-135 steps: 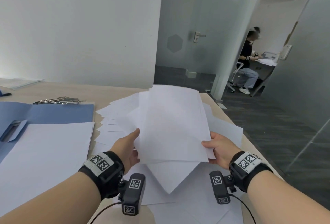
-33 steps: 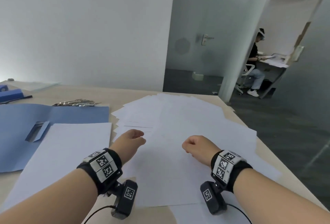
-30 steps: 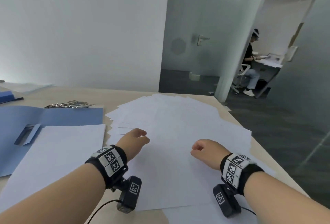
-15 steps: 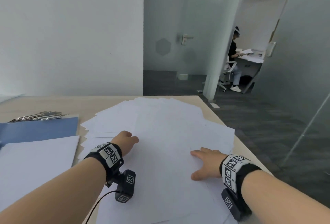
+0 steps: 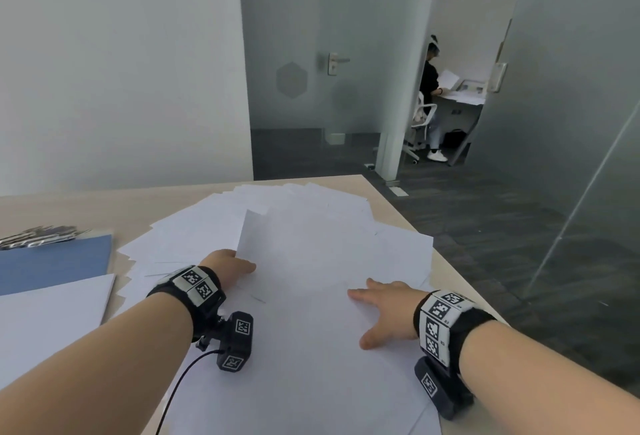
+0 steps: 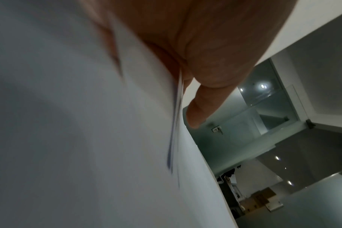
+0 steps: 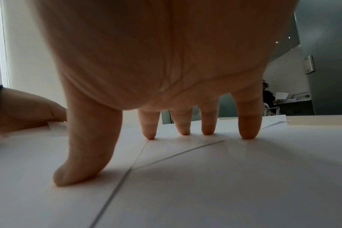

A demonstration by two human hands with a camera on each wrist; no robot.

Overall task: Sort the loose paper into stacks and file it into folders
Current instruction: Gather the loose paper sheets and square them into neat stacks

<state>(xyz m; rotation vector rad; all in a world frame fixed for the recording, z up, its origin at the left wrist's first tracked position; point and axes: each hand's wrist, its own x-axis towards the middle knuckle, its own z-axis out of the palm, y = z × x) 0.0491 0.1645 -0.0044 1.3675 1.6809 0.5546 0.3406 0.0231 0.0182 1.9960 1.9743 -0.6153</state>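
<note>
Loose white sheets (image 5: 304,226) lie fanned over the right part of the wooden table. My left hand (image 5: 228,266) pinches the near left edge of a top sheet (image 5: 311,254) and lifts that edge off the pile; in the left wrist view the thumb (image 6: 205,98) lies against the sheet's edge (image 6: 176,123). My right hand (image 5: 384,310) lies flat on the pile with fingers spread, and its fingertips (image 7: 248,132) press down on the paper (image 7: 185,177). An open blue folder (image 5: 55,261) lies at the left with a neat white stack (image 5: 45,327) on it.
Metal binder clips (image 5: 38,237) lie behind the folder. The table's right edge (image 5: 460,271) runs close to the pile, with dark floor beyond. Past a glass partition (image 5: 571,122) another person (image 5: 429,88) sits at a desk.
Both hands lowered a held bundle onto the pile. Since a second ago the right fist has opened flat on the paper, and the left hand has taken a sheet's edge and raised it.
</note>
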